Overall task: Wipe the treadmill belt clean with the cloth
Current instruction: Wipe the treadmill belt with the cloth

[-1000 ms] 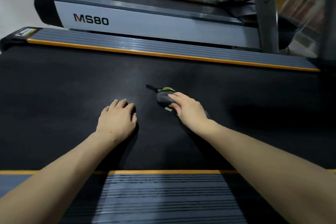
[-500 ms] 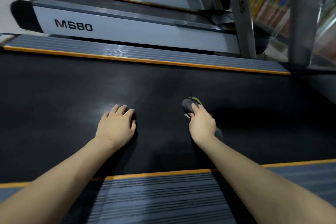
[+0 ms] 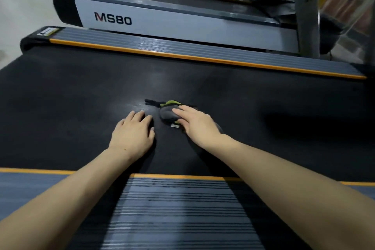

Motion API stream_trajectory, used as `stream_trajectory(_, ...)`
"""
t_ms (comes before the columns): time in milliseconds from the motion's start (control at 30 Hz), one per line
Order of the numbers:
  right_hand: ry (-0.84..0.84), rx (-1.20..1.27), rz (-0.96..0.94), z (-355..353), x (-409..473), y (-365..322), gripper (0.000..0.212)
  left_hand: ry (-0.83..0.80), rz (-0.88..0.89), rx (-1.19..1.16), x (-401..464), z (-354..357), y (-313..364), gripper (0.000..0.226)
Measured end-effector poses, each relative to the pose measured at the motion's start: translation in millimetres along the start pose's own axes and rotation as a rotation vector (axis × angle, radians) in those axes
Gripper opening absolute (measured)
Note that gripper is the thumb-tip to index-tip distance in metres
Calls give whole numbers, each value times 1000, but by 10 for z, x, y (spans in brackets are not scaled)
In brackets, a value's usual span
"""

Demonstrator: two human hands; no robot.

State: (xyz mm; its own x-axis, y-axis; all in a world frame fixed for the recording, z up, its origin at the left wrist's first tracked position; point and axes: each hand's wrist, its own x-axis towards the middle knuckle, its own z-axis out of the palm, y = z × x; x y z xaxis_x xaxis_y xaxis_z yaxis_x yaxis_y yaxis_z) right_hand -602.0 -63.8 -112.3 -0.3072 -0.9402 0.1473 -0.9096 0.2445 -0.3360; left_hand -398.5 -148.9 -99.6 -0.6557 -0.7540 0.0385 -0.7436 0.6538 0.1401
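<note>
A wide black treadmill belt (image 3: 71,107) runs across the view. My right hand (image 3: 195,124) presses a small grey cloth with a green edge (image 3: 168,114) flat onto the belt near its middle. Most of the cloth is hidden under my fingers and palm; a dark strap sticks out to its left. My left hand (image 3: 133,136) lies flat on the belt just left of the cloth, fingers together, holding nothing.
Grey ribbed side rails with orange trim border the belt, one far (image 3: 182,53) and one near (image 3: 178,209). A second treadmill marked MS80 (image 3: 142,22) stands beyond, with more behind it. A grey upright post (image 3: 306,16) rises at the right.
My right hand has slid the cloth to the left along the belt, closer to my left hand, after being further right half a second ago. The left hand has stayed planted.
</note>
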Motion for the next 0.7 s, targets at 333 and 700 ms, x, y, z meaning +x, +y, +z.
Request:
stream_trajectory(333,177,-121,601,-883,-1226,1597,43,-21,187,-71,159,14,793,45)
stream_trajectory(700,89,-133,525,-301,-647,236,37,-13,70,-22,-84,2,201,46)
